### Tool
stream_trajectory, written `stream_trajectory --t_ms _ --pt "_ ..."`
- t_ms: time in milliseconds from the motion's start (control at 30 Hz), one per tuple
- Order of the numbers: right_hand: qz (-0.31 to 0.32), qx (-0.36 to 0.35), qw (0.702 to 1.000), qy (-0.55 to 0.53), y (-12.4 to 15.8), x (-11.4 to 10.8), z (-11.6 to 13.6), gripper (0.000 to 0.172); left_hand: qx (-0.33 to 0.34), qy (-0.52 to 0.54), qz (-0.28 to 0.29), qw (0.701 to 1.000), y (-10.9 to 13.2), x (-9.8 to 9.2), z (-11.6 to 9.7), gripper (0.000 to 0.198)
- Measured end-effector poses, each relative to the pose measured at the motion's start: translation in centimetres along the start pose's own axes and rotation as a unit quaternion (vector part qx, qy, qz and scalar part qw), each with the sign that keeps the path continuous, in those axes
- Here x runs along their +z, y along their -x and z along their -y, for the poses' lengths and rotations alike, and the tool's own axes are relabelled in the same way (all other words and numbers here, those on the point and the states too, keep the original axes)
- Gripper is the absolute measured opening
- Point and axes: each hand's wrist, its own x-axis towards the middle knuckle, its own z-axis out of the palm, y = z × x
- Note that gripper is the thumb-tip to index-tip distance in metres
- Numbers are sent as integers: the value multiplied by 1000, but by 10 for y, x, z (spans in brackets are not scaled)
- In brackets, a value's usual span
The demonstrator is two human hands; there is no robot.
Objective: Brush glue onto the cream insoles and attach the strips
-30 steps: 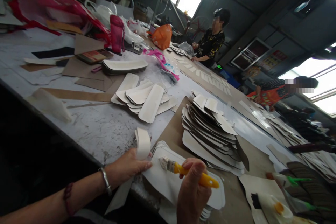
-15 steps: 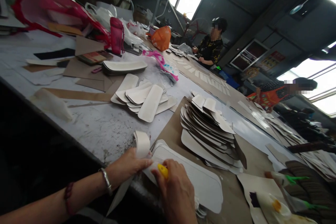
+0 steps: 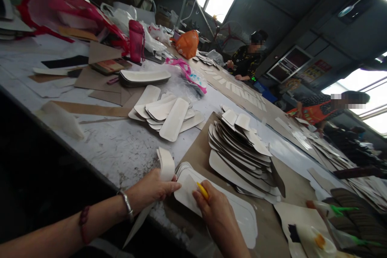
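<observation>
Between five and six o'clock in our view, at the near edge of the scuffed white worktable (image 3: 111, 153), lies a stack of thin white round-cornered panels (image 3: 243, 219), fanned at one end. At seven o'clock our left hand (image 3: 155, 187) pinches a curled, flat cream strip (image 3: 167, 165); our right hand (image 3: 220, 211), above the stack, closes round a smooth yellow handle (image 3: 202, 190), its far end hidden. We judge the panels light, fairly stiff, best taken by their long edges; the strip seems soft, best pinched near its curl.
</observation>
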Motion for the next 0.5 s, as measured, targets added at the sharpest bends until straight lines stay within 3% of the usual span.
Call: stream_trajectory --t_ms 233,500 --pt "71 -21 979 -191 -5 -12 1 25 -16 -7 4 1000 1 2 -13 24" --pt "80 25 994 -76 -18 -11 11 21 -32 -48 9 998 -5 4 -8 11"
